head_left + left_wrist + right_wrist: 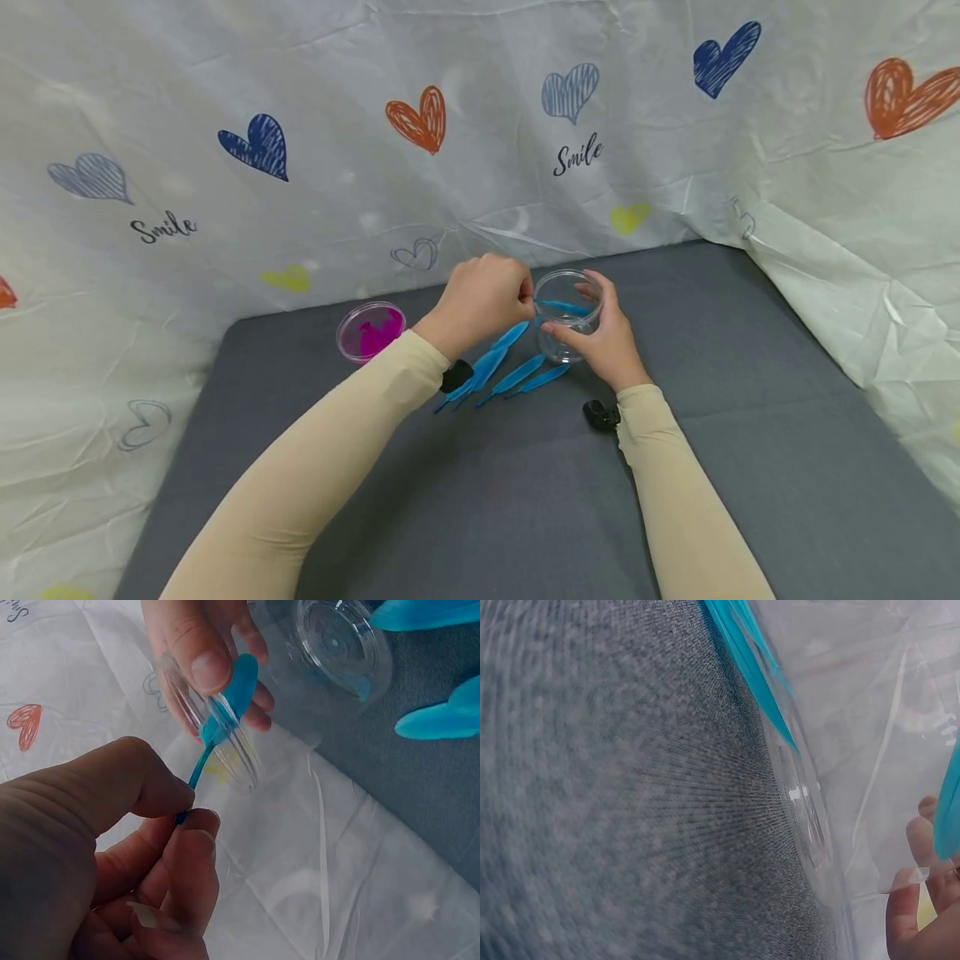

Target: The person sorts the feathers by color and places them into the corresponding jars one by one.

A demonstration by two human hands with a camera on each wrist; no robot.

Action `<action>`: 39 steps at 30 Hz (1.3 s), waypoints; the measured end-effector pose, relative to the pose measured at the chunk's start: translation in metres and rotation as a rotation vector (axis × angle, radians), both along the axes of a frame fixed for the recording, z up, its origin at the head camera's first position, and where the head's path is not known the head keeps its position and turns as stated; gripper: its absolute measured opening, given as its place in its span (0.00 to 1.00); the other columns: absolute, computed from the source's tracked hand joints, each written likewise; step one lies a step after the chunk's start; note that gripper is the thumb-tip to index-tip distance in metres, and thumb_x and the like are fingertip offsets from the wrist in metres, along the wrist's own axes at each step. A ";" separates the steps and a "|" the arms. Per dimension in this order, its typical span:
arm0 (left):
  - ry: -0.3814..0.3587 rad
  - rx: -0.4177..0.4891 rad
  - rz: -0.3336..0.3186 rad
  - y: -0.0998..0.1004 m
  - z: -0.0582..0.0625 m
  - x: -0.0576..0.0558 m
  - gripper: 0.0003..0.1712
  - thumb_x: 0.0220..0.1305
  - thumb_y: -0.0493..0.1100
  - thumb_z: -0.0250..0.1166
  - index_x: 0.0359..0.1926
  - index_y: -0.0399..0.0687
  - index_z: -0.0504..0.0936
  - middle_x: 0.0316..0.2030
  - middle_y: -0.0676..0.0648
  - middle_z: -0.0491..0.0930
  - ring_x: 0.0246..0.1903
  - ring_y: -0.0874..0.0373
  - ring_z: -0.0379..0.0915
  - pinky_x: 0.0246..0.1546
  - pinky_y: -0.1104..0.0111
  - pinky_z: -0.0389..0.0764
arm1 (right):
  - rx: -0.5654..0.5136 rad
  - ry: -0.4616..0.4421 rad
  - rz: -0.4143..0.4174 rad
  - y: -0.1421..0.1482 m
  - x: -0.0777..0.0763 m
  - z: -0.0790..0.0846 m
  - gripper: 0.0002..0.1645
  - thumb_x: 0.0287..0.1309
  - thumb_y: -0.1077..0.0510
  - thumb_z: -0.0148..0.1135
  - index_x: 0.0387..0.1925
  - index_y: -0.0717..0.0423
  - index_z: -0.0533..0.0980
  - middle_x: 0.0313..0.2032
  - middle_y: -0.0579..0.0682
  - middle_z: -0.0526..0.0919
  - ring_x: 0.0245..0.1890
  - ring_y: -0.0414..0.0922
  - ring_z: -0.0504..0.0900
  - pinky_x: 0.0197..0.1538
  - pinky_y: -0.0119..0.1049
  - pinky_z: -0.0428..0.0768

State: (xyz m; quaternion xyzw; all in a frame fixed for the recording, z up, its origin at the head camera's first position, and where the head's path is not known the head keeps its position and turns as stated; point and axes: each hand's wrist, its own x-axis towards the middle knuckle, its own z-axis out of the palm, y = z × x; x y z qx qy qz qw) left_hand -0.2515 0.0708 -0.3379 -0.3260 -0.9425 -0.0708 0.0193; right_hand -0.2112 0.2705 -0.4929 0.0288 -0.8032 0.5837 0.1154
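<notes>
My left hand pinches the thin stem of a blue feather between thumb and fingertips. The feather's broad part reaches across the mouth of a clear, round jar. My right hand grips this jar from the right, thumb in front and fingers behind. Inside the jar's lower part I cannot clearly make out any contents. Several more blue feathers lie on the cloth just left of and in front of the jar, partly hidden behind my left wrist.
A shallow clear round dish with magenta pieces stands left of my left hand, partly covered by the sleeve. Grey cloth covers the table. A white sheet with printed hearts hangs along the back and sides.
</notes>
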 end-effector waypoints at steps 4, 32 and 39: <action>-0.007 -0.004 -0.008 0.004 -0.003 -0.001 0.08 0.66 0.40 0.68 0.30 0.54 0.87 0.22 0.55 0.82 0.21 0.58 0.76 0.22 0.65 0.78 | 0.000 -0.006 0.002 0.000 -0.001 -0.002 0.60 0.61 0.35 0.78 0.84 0.28 0.51 0.81 0.46 0.67 0.81 0.49 0.66 0.80 0.62 0.67; 0.054 0.063 -0.002 0.003 -0.010 0.005 0.09 0.75 0.49 0.66 0.46 0.53 0.90 0.37 0.54 0.87 0.27 0.61 0.78 0.28 0.65 0.84 | 0.007 0.009 -0.011 0.000 -0.001 0.000 0.61 0.60 0.35 0.79 0.84 0.28 0.51 0.79 0.47 0.68 0.80 0.48 0.67 0.80 0.62 0.67; 0.033 0.104 0.046 -0.018 -0.019 0.007 0.09 0.74 0.48 0.66 0.45 0.52 0.91 0.38 0.53 0.87 0.32 0.59 0.79 0.31 0.63 0.86 | 0.008 0.011 -0.016 -0.001 -0.001 -0.001 0.61 0.60 0.35 0.79 0.84 0.28 0.51 0.79 0.45 0.69 0.80 0.48 0.67 0.79 0.61 0.68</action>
